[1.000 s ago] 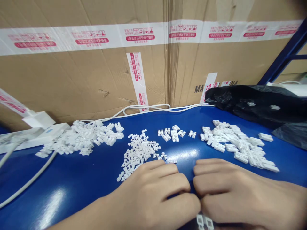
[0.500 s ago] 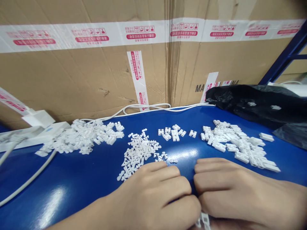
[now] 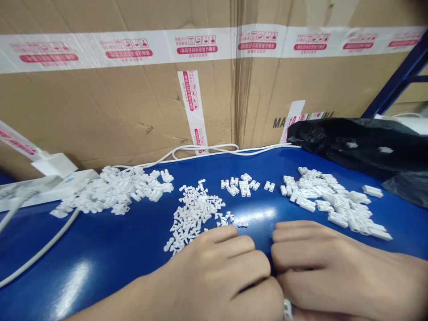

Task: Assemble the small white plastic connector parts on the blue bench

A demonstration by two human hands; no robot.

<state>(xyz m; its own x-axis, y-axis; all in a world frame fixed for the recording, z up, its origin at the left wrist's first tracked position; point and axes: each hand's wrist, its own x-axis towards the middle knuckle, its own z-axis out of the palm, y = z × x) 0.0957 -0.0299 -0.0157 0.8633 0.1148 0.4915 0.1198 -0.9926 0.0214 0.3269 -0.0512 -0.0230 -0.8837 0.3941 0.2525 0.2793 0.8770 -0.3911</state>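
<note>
My left hand is closed, knuckles up, low in the middle of the view. Facing it, my right hand is closed too, its fingers curled under. A small white plastic wire connector shows partly between the two hands at the bottom edge. My fingertips are hidden beneath the knuckles. Beyond my left hand lies a heap of tiny white lever-like pieces. A few H-shaped white connector parts are scattered farther back. To the right sits a pile of white connector housings.
Another heap of white plastic parts rests at the left by a white power strip with a plug and cable. A large cardboard box stands behind the blue table. A black plastic bag lies at the right.
My hands stay close together, with the left shifted slightly right. Less of the white connector between them shows now. The piles look unchanged.
</note>
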